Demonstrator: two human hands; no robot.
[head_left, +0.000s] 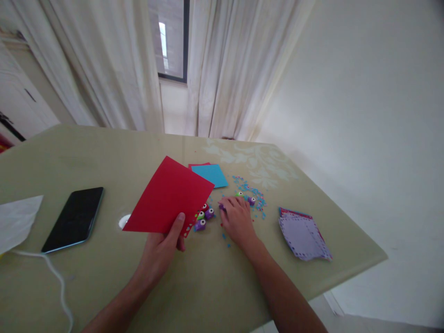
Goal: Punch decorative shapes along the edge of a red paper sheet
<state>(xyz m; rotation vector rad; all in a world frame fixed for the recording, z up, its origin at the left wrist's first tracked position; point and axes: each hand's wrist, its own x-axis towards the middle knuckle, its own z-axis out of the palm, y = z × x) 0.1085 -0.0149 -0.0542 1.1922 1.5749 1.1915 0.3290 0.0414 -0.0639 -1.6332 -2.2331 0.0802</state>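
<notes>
My left hand (162,246) pinches the near edge of a red paper sheet (169,196), holding it tilted above the table; its lower right edge has a row of punched holes. My right hand (237,218) rests on the table with fingers curled over a small purple craft punch (222,207), partly hidden under them. Several small craft punches (204,217) in purple, green and red lie between my hands. Another purple punch (251,200) and a green one (239,194) sit just beyond my right hand among blue paper confetti (255,193).
A blue paper sheet (210,175) lies behind the red one. A stack of punched purple and red papers (303,233) sits near the table's right edge. A black phone (75,218), white paper (15,219) and a white cord (57,276) lie left. Curtains hang behind the table (208,286).
</notes>
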